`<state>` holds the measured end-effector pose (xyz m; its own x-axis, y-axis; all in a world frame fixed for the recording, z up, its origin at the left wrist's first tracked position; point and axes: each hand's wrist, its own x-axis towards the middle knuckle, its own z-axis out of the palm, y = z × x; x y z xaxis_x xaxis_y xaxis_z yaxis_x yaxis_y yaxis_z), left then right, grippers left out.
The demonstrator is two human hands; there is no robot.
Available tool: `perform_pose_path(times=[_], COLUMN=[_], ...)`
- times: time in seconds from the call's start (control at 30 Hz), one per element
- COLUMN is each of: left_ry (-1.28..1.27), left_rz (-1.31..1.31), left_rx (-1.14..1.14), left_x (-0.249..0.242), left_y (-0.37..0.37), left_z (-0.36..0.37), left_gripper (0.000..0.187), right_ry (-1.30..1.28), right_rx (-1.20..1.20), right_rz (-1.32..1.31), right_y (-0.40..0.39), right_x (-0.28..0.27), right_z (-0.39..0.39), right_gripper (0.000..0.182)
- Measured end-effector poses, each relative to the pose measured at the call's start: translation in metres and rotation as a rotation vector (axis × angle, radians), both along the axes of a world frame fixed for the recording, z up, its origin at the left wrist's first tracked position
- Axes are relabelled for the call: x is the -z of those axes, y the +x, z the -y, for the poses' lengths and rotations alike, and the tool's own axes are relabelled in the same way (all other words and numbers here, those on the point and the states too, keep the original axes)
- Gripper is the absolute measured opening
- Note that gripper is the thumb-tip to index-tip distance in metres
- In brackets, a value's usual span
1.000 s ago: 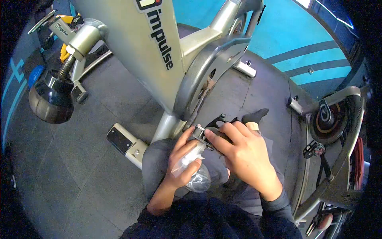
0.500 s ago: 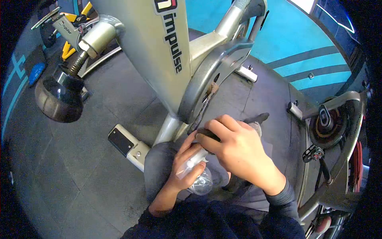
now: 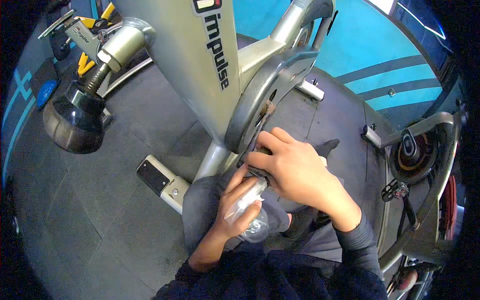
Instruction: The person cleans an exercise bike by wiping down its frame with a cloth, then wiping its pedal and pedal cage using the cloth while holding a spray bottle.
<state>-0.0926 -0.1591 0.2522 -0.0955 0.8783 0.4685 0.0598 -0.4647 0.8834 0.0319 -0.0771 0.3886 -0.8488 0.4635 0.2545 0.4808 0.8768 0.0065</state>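
At the far left of the frame, a blue object [image 3: 46,93] lies below a yellow frame part [image 3: 86,66]. Right of it, a dark rounded knob [image 3: 74,125] with a threaded bolt [image 3: 98,79] is fixed to a silver tube. Lower and nearer the centre, a pale bar [image 3: 173,192] with a black pad sits near the dark tiled floor [image 3: 115,170]. The silver bike frame [image 3: 190,65], lettered "impulse", slants down from the top.

Just below the centre, the left hand [image 3: 237,207] is curled closed around the upper part of a clear bottle [image 3: 256,230] with a white nozzle; the bottle's round body shows beneath the fingers. Its upper fingertips reach a dark part [image 3: 260,174] at the lower end of the crank arm [image 3: 261,120], beside the rounded wheel cover [image 3: 250,102]. The right hand [image 3: 297,172], bent and partly closed, grips that dark part from above, its fingers hiding much of it.

Farther right are a dark-socked foot [image 3: 328,147], the blue wall [image 3: 372,55] at upper right, and another bike [image 3: 425,127] with its pedal [image 3: 395,191].
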Motion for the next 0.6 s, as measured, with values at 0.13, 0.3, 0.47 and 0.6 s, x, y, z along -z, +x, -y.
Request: perform_pose_path(times=[0.13,0.3,0.47,0.6], left_ry=[-0.028,0.062,0.125,0.139], left_rz=[0.034,-0.026,-0.037,-0.043], left_rx=[0.019,0.024,0.023,0.019], left_x=[0.007,0.000,-0.005,-0.005], left_y=[-0.001,-0.004,-0.002,-0.002], left_z=[-0.001,-0.005,-0.007,-0.006], left_gripper=[0.046,0.044,0.043,0.044], right_ry=[-0.092,-0.362,-0.492,-0.382], right_rx=[-0.078,-0.207,-0.228,-0.284], right_rz=[0.027,0.028,-0.378,-0.232], right_y=[-0.007,-0.004,0.011,0.006], right_x=[0.002,-0.001,-0.009,-0.014], right_z=[-0.012,-0.034,-0.043,-0.037], right_gripper=[0.023,0.019,0.012,0.015])
